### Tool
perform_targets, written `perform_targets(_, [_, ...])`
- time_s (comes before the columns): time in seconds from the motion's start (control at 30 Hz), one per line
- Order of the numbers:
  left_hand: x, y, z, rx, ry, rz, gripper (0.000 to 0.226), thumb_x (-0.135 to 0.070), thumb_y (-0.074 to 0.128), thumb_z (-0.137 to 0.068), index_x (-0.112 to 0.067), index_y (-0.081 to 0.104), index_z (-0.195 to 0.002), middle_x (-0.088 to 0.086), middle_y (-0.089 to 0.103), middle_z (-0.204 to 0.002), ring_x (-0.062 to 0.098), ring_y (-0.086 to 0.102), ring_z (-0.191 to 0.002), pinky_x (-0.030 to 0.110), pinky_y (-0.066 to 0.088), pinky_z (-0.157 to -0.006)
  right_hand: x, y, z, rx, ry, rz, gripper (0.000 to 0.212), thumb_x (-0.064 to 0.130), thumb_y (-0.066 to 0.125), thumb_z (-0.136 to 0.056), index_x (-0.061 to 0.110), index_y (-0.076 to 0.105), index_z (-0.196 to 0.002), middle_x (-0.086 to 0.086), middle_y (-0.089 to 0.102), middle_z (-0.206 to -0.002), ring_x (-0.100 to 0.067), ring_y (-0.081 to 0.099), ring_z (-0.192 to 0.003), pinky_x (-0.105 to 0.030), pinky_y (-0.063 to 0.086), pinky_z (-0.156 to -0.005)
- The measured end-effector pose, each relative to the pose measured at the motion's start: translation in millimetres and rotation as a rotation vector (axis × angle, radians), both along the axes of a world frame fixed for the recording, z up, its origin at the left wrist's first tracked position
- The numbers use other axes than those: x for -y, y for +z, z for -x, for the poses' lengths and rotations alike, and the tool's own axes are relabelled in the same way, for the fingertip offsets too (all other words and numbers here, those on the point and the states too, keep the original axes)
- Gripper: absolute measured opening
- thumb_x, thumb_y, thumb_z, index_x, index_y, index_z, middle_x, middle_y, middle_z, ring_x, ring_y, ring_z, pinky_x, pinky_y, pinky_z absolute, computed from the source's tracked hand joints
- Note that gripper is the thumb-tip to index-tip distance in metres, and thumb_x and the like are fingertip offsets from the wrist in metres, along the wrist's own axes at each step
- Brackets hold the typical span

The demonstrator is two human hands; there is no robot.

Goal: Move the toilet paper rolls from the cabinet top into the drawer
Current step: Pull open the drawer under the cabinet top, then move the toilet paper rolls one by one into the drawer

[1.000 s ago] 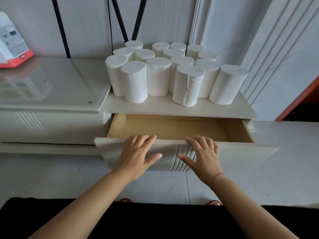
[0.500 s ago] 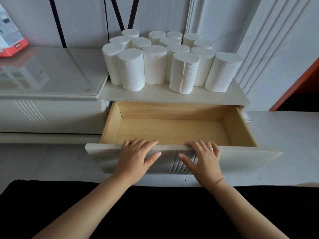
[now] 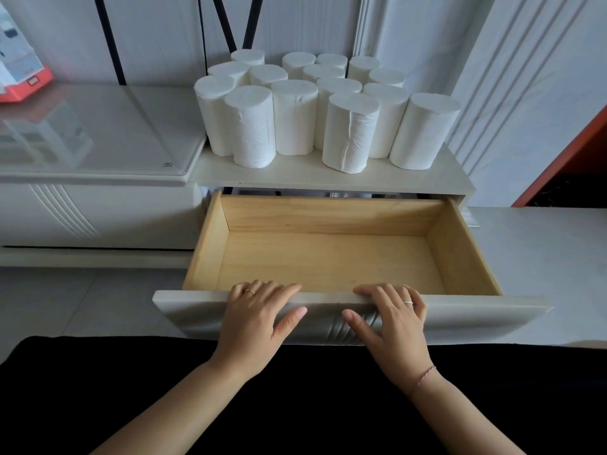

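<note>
Hands (image 3: 259, 318) gripping drawer (image 3: 328, 257), rolls (image 3: 351, 133) upright

This looks like a room in a home. Beyond the hands (image 3: 325, 320) stands a low cream cabinet (image 3: 328, 178) with a pale wooden drawer (image 3: 328, 257) pulled out, and plain toilet paper rolls (image 3: 328, 103) stand stocked on its top. Farther off to the left of the hands, a matching glossy unit (image 3: 98, 139) with carved curved lines carries a glass sheet. White panelled walls (image 3: 525, 77) rise behind, and light floor tiles (image 3: 65, 300) spread beneath.
</note>
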State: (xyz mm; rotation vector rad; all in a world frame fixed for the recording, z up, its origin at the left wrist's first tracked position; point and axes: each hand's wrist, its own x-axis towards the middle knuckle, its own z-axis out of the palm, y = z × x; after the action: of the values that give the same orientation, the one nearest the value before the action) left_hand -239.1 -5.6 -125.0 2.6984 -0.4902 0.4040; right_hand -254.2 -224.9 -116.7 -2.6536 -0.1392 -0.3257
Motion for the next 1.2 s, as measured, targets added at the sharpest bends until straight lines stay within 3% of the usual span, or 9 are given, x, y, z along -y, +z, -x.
perform_targets(0.2, [1.1,0.3,13.3,-0.021,0.01,-0.004,0.046,-0.052,0.034,-0.094,-0.024,0.065,-0.113,-0.012,0.065,-0.092,0.016,0.059,-0.085,0.032,0.035,-0.077,-0.4,1.5,13.4,-0.018,-0.003,-0.03,0.059,0.067,0.036,-0.081,0.023,0.068,-0.105,0.01,0.062,-0.097,-0.018,0.055,-0.102,-0.033,0.02,-0.102])
perform_targets(0.6, [3.7,9.9,15.9,-0.083,0.034,0.027,0.046,-0.051,0.035,-0.093,-0.022,0.069,-0.104,-0.01,0.067,-0.09,0.019,0.061,-0.083,0.037,0.041,-0.074,-2.6,3.6,12.5,-0.043,-0.043,-0.048,0.057,0.069,0.035,-0.081,0.026,0.067,-0.099,0.013,0.063,-0.094,-0.016,0.056,-0.1,-0.025,0.018,-0.097])
perform_targets(0.7, [4.2,15.2,9.6,-0.094,0.019,0.059,0.05,-0.053,0.034,-0.093,-0.018,0.069,-0.103,-0.008,0.068,-0.092,0.019,0.062,-0.084,0.036,0.042,-0.075,-9.1,9.4,1.1,-0.059,-0.101,-0.091,0.049,0.07,0.042,-0.086,0.027,0.064,-0.095,0.015,0.06,-0.092,-0.014,0.056,-0.1,-0.023,0.016,-0.096])
perform_targets(0.8, [1.7,26.3,-7.6,-0.088,-0.004,0.085,0.055,-0.054,0.031,-0.093,-0.015,0.065,-0.109,-0.004,0.068,-0.102,0.02,0.061,-0.095,0.038,0.045,-0.082,-22.0,20.4,-21.4,-0.038,-0.103,-0.11,0.041,0.062,0.048,-0.086,0.027,0.064,-0.101,0.015,0.061,-0.1,-0.012,0.055,-0.106,-0.028,0.018,-0.103])
perform_targets(0.97, [-22.7,46.9,-60.2,-0.007,0.039,0.093,0.061,-0.056,0.026,-0.094,-0.013,0.059,-0.12,0.003,0.064,-0.119,0.022,0.057,-0.112,0.039,0.039,-0.098,-53.3,45.4,-77.9,-0.015,0.033,-0.273,0.048,0.056,0.054,-0.085,0.021,0.058,-0.117,0.006,0.055,-0.117,-0.015,0.051,-0.115,-0.037,0.033,-0.103])
perform_targets(1.13, [-69.6,43.1,-114.0,-0.057,0.088,0.13,0.066,-0.058,0.028,-0.092,-0.011,0.047,-0.134,0.008,0.051,-0.137,0.026,0.042,-0.13,0.043,0.029,-0.11,-94.7,56.1,-159.0,-0.037,0.184,-0.448,0.064,0.043,0.067,-0.086,0.014,0.041,-0.137,-0.002,0.045,-0.137,-0.014,0.044,-0.125,-0.023,0.035,-0.102])
perform_targets(1.2, [-87.5,31.3,-130.1,-0.101,0.119,0.114,0.065,-0.057,0.031,-0.095,-0.01,0.041,-0.14,0.009,0.043,-0.145,0.025,0.035,-0.136,0.044,0.025,-0.113,-113.1,52.9,-191.3,-0.057,0.177,-0.532,0.071,0.041,0.07,-0.084,0.014,0.036,-0.141,-0.002,0.041,-0.143,-0.014,0.041,-0.13,-0.026,0.035,-0.106])
